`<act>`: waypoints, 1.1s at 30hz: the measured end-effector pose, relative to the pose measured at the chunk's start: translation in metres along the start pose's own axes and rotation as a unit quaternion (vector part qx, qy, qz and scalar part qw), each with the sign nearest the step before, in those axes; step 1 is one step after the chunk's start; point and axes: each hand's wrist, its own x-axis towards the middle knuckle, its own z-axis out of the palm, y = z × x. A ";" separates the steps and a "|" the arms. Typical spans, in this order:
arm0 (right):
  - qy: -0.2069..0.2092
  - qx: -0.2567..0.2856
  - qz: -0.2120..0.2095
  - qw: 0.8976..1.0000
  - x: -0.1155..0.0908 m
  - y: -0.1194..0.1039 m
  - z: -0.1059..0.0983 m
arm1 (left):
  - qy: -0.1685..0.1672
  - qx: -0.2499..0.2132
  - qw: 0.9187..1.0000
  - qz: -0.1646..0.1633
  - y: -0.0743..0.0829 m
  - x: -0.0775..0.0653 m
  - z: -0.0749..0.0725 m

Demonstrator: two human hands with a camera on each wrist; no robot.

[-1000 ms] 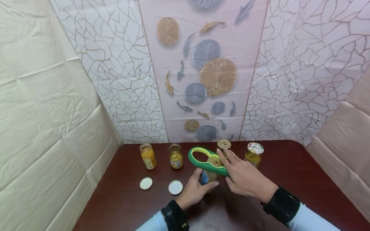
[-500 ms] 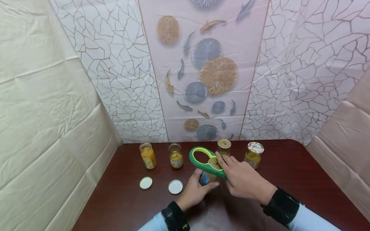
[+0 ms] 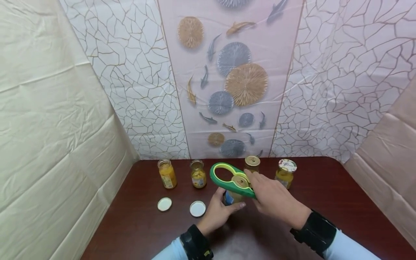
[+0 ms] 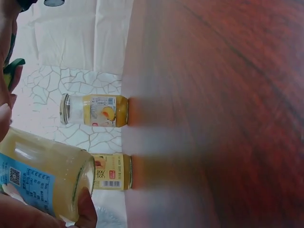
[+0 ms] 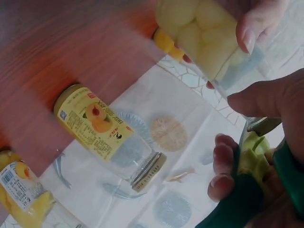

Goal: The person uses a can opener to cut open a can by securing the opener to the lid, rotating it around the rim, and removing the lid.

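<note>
My left hand (image 3: 217,213) grips a glass jar (image 3: 237,198) with a blue label. In the left wrist view the jar (image 4: 61,147) is tilted, its base raised off the table. Pale round fruit pieces fill the jar (image 5: 199,40) in the right wrist view. A green jar opener (image 3: 227,186) with a light-green inner edge sits around its gold lid (image 3: 239,181). My right hand (image 3: 277,198) holds the opener's right end, fingers curled over it and partly hiding it. The opener's larger ring, at the left, encloses nothing.
Behind stand two lidless jars of yellow fruit (image 3: 167,176) (image 3: 198,177), a gold-lidded jar (image 3: 252,162) and one with a patterned lid (image 3: 286,173). Two loose lids (image 3: 164,204) (image 3: 197,209) lie left of my left hand on the dark red table (image 3: 136,227).
My right fingers, stretched out over the opener one second ago, now curl closer round it. The opener has shifted slightly on the lid. My left hand keeps its grip on the jar.
</note>
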 end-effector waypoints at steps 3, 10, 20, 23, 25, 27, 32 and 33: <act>0.000 0.032 0.036 0.999 0.002 0.000 0.000 | -0.002 0.002 1.000 0.010 0.001 0.001 -0.001; 0.000 0.012 0.048 0.999 0.003 0.004 -0.004 | -0.003 0.021 0.999 0.026 0.004 0.004 0.000; -0.025 -0.010 0.030 0.999 0.002 0.007 -0.004 | -0.017 0.018 1.000 0.001 0.003 0.002 0.004; -0.026 -0.012 0.026 0.999 0.001 0.007 -0.004 | -0.029 0.029 0.999 0.007 0.003 0.000 0.002; -0.026 -0.015 0.023 0.999 0.001 0.007 -0.005 | -0.041 0.030 0.999 0.012 0.003 0.000 0.002; -0.026 -0.018 0.022 0.999 0.000 0.006 -0.006 | -0.049 0.031 0.998 0.019 0.003 0.000 0.001; -0.018 -0.022 0.020 0.999 -0.002 0.004 -0.008 | -0.068 0.025 0.997 0.028 0.004 0.002 0.000; -0.017 -0.022 0.019 0.999 -0.002 0.004 -0.007 | -0.072 0.024 0.997 0.027 0.004 0.002 -0.001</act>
